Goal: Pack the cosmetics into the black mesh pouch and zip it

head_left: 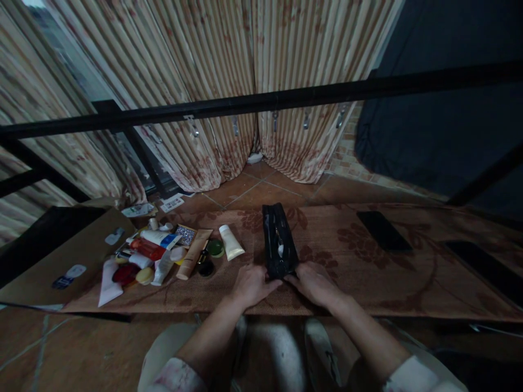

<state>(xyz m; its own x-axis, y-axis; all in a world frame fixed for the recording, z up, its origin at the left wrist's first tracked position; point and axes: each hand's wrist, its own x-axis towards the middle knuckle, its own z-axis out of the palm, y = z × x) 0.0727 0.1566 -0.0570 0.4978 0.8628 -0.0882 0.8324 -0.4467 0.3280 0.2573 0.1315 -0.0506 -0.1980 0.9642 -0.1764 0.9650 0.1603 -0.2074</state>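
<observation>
A black zip pouch lies lengthwise on the patterned cloth in front of me, its top open with something pale inside. My left hand and my right hand both pinch its near end, fingers closed on it. To the left lies a heap of toiletries: a cream tube, a tan tube, a green-lidded jar, a dark round jar, a red packet and several white tubes.
A cardboard box flap lies at the far left. Two dark flat slabs rest on the cloth at the right. A black metal bar crosses overhead; striped curtains hang behind. My knees and shoes show below.
</observation>
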